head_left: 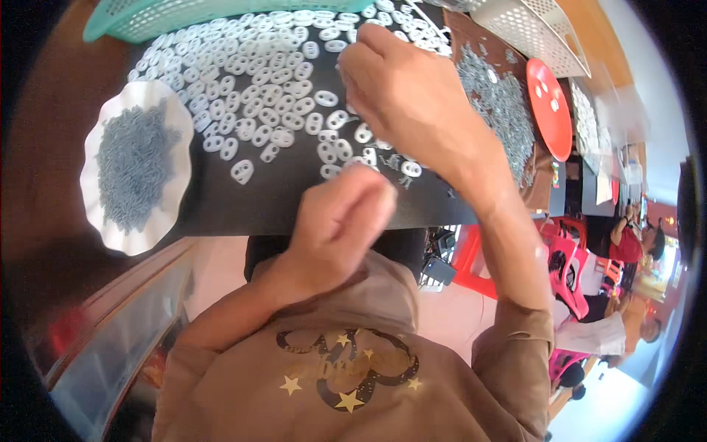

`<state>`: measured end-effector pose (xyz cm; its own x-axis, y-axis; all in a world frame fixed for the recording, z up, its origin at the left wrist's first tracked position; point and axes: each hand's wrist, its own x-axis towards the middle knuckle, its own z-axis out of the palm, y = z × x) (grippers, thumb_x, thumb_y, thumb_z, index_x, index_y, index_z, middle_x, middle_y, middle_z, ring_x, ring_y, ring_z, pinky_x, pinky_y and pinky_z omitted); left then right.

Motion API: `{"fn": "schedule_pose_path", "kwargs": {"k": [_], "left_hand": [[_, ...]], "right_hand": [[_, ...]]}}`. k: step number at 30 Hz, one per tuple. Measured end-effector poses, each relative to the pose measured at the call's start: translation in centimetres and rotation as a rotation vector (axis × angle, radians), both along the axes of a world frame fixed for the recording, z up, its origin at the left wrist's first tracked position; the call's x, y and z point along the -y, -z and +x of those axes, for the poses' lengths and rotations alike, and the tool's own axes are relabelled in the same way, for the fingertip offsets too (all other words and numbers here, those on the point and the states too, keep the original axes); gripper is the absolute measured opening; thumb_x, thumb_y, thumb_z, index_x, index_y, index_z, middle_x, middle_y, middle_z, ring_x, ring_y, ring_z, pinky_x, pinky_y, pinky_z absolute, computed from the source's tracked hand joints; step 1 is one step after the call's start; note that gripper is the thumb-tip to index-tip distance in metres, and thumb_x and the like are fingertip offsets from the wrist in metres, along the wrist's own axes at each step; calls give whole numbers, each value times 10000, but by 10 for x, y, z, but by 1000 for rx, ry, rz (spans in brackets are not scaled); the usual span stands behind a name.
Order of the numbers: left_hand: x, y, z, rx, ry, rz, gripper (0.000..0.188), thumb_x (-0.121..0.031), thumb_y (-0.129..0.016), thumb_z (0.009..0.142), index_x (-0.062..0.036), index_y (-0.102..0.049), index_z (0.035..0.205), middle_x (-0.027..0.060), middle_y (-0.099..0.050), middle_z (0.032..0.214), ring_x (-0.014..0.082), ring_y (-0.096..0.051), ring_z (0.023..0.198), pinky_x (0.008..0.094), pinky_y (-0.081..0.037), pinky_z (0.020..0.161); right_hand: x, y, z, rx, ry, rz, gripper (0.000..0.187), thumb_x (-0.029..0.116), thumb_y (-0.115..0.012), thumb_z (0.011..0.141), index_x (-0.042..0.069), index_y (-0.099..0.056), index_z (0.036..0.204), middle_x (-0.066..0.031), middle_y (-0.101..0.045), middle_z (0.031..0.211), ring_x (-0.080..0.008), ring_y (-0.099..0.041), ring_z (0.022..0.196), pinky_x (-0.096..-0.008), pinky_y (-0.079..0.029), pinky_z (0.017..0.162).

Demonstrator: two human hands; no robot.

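Note:
My left hand (340, 225) is closed in a loose fist above the table's near edge. A white oval plastic piece (356, 161) shows just past its fingers; what the fingers hold is hidden. My right hand (401, 85) reaches over the spread of pieces with its fingers curled down and together, and their tips are out of sight. Many white two-holed oval pieces (269, 96) cover the dark tabletop (243, 210). Several small grey parts (405, 177) lie between my hands, close to a single white piece (411, 169).
At the left, a white scalloped dish (90, 173) holds a heap of small grey parts (132, 169). More grey parts (508, 118) are piled at the right beside a red plate (545, 121). A green basket (114, 26) and a white basket (504, 22) stand along the far side.

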<state>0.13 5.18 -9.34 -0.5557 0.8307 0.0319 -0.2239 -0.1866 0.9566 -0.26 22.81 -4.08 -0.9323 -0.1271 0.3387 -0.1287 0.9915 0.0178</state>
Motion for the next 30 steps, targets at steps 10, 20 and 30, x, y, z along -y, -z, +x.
{"fn": "schedule_pose_path", "kwargs": {"k": [10,20,30], "left_hand": [[6,-4,5,-47,-235,17,240,-184,-383,1044,-13,-546,1001,-34,-497,826,21,-405,736,168,-332,651],[14,-19,16,71,-289,23,230,-167,-416,1023,9,-557,1067,7,-550,910,35,-460,788,198,-373,672],[-1,-20,-25,136,-159,45,226,-172,-478,1006,19,-592,1040,31,-573,751,92,-540,604,236,-455,513]], "right_hand": [[55,-19,87,-153,16,-338,195,91,-633,688,39,-573,866,-65,-474,764,-206,-568,613,-307,-461,470],[59,4,86,-312,-65,-261,221,165,-604,662,9,-602,818,-63,-484,787,-188,-548,686,-273,-485,484],[42,1,63,-155,45,-654,166,47,-618,776,50,-611,941,-97,-527,789,-318,-592,655,-397,-482,562]]}}
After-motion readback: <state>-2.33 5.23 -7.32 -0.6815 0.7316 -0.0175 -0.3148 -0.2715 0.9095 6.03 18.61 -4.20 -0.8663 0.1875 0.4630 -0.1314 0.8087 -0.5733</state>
